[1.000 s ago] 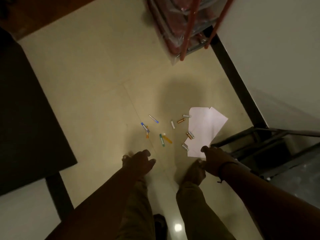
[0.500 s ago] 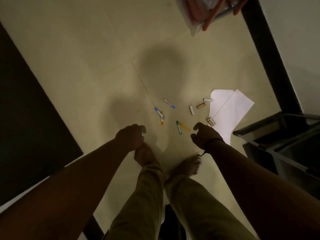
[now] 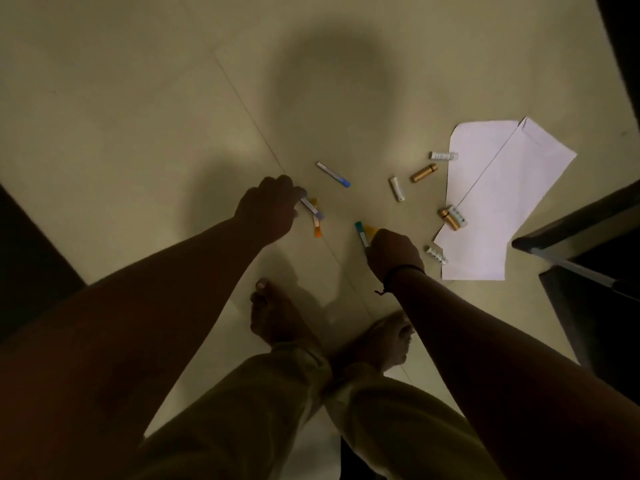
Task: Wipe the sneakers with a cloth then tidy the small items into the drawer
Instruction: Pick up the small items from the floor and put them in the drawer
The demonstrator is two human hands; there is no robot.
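Observation:
Several small tubes lie scattered on the pale tiled floor. My left hand [image 3: 266, 213] reaches down and pinches the end of a white tube with a purple cap [image 3: 311, 207], which lies over an orange-tipped tube [image 3: 317, 227]. My right hand [image 3: 394, 254] curls over the lower end of a green-capped tube [image 3: 360, 232] beside a yellow one [image 3: 371, 229]. Farther out lie a blue-tipped tube [image 3: 333, 174], a white tube [image 3: 397, 188] and a gold tube [image 3: 424, 172]. The dark open drawer [image 3: 571, 233] is at the right edge. No sneakers or cloth are in view.
White paper sheets [image 3: 502, 202] lie on the floor at the right, with more small tubes [image 3: 452, 218] on and around their edges. My bare feet [image 3: 277, 317] stand just below the hands. A dark piece of furniture [image 3: 31, 258] fills the left edge.
The view has dropped closer to the floor. Both hands have moved forward from near my feet down onto the tubes, the left onto the purple-capped one, the right onto the green-capped one.

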